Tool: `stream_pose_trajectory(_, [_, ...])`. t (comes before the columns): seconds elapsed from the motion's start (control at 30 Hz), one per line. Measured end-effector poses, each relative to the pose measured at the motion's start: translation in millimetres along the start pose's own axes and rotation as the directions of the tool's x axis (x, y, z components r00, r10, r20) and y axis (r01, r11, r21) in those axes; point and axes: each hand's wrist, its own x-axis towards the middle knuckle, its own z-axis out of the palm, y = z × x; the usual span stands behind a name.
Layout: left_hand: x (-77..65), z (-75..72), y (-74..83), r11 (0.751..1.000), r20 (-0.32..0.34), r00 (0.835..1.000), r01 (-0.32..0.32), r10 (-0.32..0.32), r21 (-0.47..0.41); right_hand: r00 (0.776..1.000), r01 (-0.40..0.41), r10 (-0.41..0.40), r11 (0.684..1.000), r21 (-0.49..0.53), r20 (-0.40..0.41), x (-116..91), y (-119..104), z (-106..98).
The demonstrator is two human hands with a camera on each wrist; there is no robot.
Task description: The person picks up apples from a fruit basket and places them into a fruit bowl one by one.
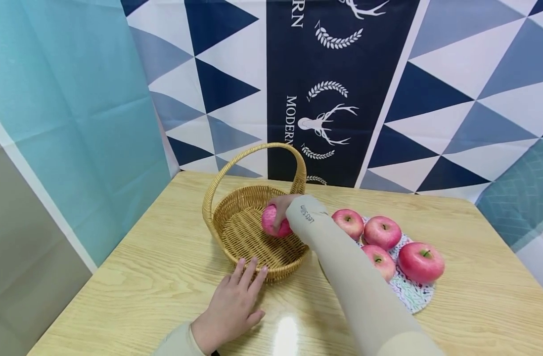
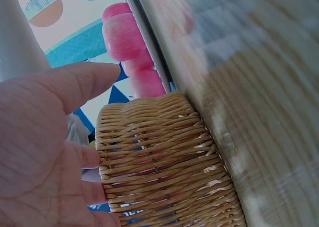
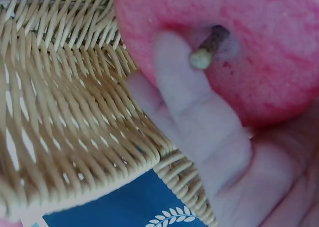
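Observation:
A wicker basket [image 1: 249, 232] with a tall arched handle stands on the table. My right hand [image 1: 282, 210] reaches inside it and grips a red apple [image 1: 270, 221]; in the right wrist view the fingers curl round the apple [image 3: 269, 53] beside its stem. My left hand [image 1: 232, 305] has its fingers extended, the fingertips touching the front rim of the basket. The left wrist view shows that hand [image 2: 45, 137] against the woven side [image 2: 154, 157], with the thumb held apart.
Right of the basket, several red apples [image 1: 420, 262] lie on and around a patterned plate [image 1: 409, 294], partly behind my right forearm. A patterned cloth [image 1: 236, 74] hangs behind the wooden table [image 1: 133, 277], and a blue-green one [image 1: 98, 123] at the left.

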Motion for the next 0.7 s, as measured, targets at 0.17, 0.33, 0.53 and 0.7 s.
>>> stream_pose_trajectory(0.17, [-1.4, -1.7, 0.5, 1.0, 0.019, 1.0, 0.006, -0.006, -0.003, 0.999, 0.042, -0.041, 0.999, -0.015, 0.026, 2.4, 2.5, 1.0])
stream_pose_trajectory(0.33, [-3.9, -1.1, 1.9, 1.0, 0.039, 0.999, 0.0, 0.0, -0.017, 0.995, 0.091, -0.088, 0.994, -0.058, 0.046, -0.8, 3.4, 4.5])
stream_pose_trajectory(0.53, [-2.2, 0.0, 2.4, 1.0, -0.007, 1.0, -0.008, 0.008, -0.005, 0.994, 0.109, -0.107, 0.99, -0.092, 0.031, -14.5, 4.5, -4.2])
stream_pose_trajectory(0.7, [-1.7, -2.5, 2.0, 1.0, 0.007, 1.0, 0.003, -0.003, -0.005, 0.995, 0.099, -0.1, 0.988, -0.117, -0.002, -25.3, 9.8, -10.4])
